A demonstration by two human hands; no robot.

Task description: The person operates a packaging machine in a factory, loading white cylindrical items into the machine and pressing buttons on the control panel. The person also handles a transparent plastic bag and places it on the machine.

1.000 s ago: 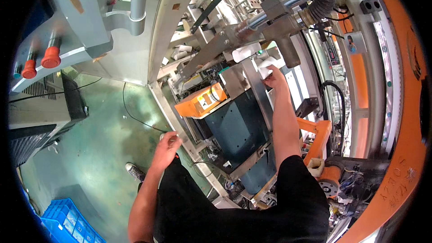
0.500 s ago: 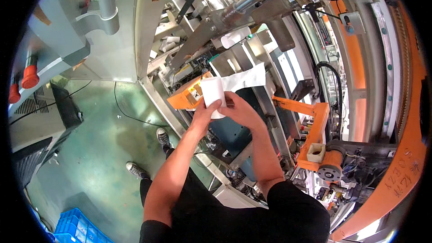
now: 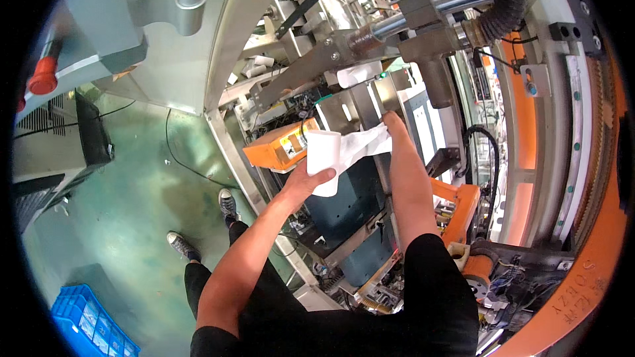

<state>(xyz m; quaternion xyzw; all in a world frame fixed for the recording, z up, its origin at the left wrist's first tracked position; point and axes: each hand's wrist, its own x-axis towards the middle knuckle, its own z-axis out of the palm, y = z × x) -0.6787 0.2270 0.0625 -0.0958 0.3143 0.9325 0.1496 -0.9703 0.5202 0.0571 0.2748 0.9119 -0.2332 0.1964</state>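
Note:
My left hand [image 3: 305,182] is wrapped round the lower end of a white tissue roll [image 3: 323,158], thumb across its front. From the roll a loose strip of white tissue [image 3: 360,145] runs off to the right, creased and slightly twisted. At the far end of that strip my right hand [image 3: 391,121] is closed on the tissue, its fingertips mostly hidden. Below the roll lies a dark flat machine plate [image 3: 347,205] with small holes.
An orange box-shaped part [image 3: 274,147] sits just left of the roll. Above the hands crosses a metal arm [image 3: 297,69] with a shaft. An orange bracket [image 3: 463,211] stands at right. A blue crate [image 3: 92,324] is on the green floor, where a black cable [image 3: 177,152] lies.
My right hand has left the roll's side and moved up and right to the strip's end. The left hand still grips the roll, which now sits slightly lower in view.

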